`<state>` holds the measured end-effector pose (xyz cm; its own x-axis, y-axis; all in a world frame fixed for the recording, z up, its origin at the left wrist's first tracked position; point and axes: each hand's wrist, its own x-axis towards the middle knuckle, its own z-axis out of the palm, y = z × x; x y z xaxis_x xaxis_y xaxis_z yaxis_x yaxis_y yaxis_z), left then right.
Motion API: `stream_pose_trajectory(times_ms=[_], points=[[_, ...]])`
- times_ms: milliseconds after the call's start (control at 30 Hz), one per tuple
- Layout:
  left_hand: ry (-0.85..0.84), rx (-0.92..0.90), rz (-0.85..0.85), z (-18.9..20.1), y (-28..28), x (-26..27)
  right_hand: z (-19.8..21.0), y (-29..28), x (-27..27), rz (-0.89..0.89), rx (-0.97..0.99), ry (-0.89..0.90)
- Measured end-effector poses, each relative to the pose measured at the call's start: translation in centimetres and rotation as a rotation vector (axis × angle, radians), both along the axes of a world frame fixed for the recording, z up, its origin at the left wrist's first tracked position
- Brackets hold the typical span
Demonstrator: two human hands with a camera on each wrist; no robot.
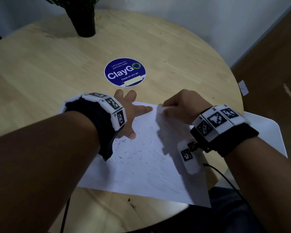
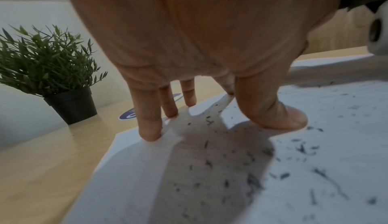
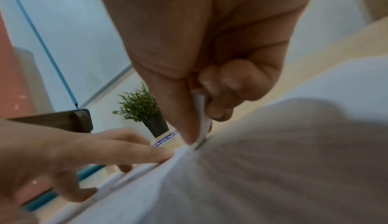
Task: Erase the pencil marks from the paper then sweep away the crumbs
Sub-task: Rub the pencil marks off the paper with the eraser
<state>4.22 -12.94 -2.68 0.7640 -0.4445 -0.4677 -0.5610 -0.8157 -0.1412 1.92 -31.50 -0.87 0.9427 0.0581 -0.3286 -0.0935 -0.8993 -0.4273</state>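
Right hand (image 1: 178, 105) clenched round a thin white eraser (image 3: 202, 121), tip down on the paper's (image 1: 141, 165) far edge; blurred in the head view. Left hand (image 1: 129, 111) flat, fingers (image 2: 149, 124) spread and straight, pinning the sheet's far left corner just beside the eraser.

Faint pencil marks (image 1: 166, 174) run from the eraser toward the body, along the sheet's right half; right hand nearer them. Probably erasing not finished.

Dark crumbs (image 1: 133, 152), short curled slivers, scattered mid-sheet near the left thumb.

Paper thin, matte white, lying askew on pale wood-grain round worktop (image 1: 40, 73), smooth.
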Motion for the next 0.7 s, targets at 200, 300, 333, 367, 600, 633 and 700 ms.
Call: stream_pose_trajectory(times_ms=[200, 300, 333, 367, 600, 633, 700], points=[[-0.004, 0.012, -0.006, 0.2, 0.0, 0.0, -0.1, 0.8, -0.6, 0.086, -0.048, -0.005], [-0.010, 0.012, -0.007, 0.2, -0.1, -0.1, -0.3, 0.8, -0.8, 0.080, -0.025, -0.092], [-0.014, 0.012, -0.009, 0.2, 0.0, -0.1, -0.3, 0.8, -0.9, 0.093, -0.024, -0.106], [-0.014, 0.010, -0.007, 0.2, 0.0, -0.2, -0.3, 0.9, -1.0, 0.112, -0.032, -0.102], [-0.016, 0.012, -0.006, 0.1, -0.1, -0.2, -0.3, 1.1, -0.4, 0.065, -0.058, -0.109], [-0.016, 0.009, -0.005, 0.1, -0.1, -0.2, -0.2, 1.2, -0.5, 0.081, -0.059, -0.099], [-0.015, 0.006, -0.005, 0.2, -0.1, -0.2, 0.0, 1.7, -0.9, 0.172, -0.069, -0.059]])
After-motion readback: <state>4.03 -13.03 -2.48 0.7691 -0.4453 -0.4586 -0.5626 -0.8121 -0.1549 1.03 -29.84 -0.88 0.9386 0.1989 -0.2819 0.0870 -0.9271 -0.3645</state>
